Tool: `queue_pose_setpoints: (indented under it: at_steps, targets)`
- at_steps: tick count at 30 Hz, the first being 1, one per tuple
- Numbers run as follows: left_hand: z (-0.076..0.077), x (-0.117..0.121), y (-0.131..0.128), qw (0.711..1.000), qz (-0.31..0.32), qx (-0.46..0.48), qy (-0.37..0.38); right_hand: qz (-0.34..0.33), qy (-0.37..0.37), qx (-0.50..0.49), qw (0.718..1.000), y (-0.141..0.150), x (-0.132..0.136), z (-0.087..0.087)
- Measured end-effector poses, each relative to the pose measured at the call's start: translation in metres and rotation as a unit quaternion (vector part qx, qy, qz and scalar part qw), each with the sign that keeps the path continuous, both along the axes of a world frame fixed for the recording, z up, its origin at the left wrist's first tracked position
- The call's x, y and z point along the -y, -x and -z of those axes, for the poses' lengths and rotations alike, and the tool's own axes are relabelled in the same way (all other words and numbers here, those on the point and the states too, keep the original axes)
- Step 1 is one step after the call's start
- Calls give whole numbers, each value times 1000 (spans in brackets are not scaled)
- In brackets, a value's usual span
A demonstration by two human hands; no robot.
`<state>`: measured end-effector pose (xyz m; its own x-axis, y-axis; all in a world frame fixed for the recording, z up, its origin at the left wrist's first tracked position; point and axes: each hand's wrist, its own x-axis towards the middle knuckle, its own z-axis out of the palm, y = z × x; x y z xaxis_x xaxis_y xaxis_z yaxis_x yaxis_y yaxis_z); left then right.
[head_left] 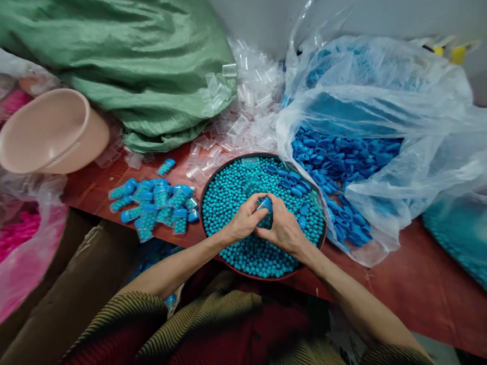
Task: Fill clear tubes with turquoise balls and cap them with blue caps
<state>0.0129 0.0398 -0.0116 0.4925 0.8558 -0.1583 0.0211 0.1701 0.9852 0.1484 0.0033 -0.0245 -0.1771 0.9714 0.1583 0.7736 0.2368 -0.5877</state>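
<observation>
Over a round tray (202,207) full of small blue balls (259,259), my two hands meet around one small container with a blue cap (265,205). My left hand (245,218) grips it from the left, thumb and fingers closed on it. From the other side my right hand (284,225) holds the same container, its fingertips at the cap. Much of the container is hidden by my fingers. Several loose blue caps (295,180) lie on the balls at the tray's far right. Left of the tray is a pile of capped clear containers filled with blue balls (161,197).
Clear empty containers (247,112) spill from beside a green sack (152,52). An open plastic bag (428,154) of blue caps (343,155) stands at right, another bag of balls (461,237) beyond. A beige basin (54,131) and pink pieces (7,238) are at left.
</observation>
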Motion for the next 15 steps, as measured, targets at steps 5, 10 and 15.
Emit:
queue_pose_setpoints:
  at_steps: [5,10,15]
  targets:
    - [1,7,-4,998,-43,16,50,8,-79,-4,997,5,1,10]
    - [6,12,-5,997,-62,-42,12,20,-64,0,998,15,7,20]
    - [3,5,21,976,-32,-179,-117,-28,26,76,996,25,10,7]
